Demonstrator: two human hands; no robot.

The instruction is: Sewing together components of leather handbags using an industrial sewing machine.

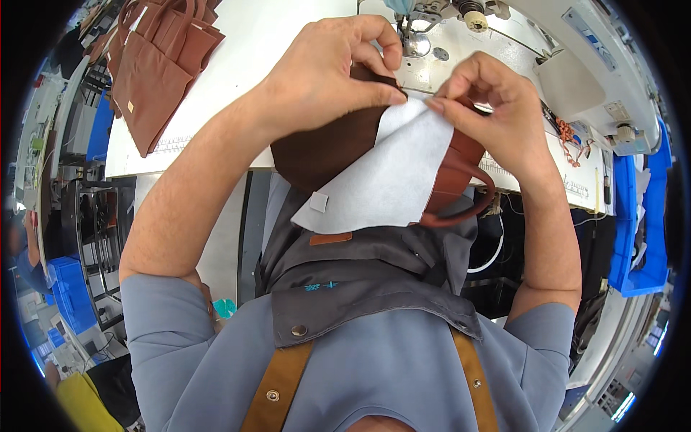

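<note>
I see room over the tabletop (pixel 248 36) left of the sewing machine (pixel 576 83); brown bags (pixel 158 72) block farther left, held white fabric (pixel 385 176) in front.

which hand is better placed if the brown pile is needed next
Probably the left hand: it's nearer the brown pile. The right hand, pinching the white cloth, would have to reach across.

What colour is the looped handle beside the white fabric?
Reddish brown; the handle shows best in the head view.
</note>
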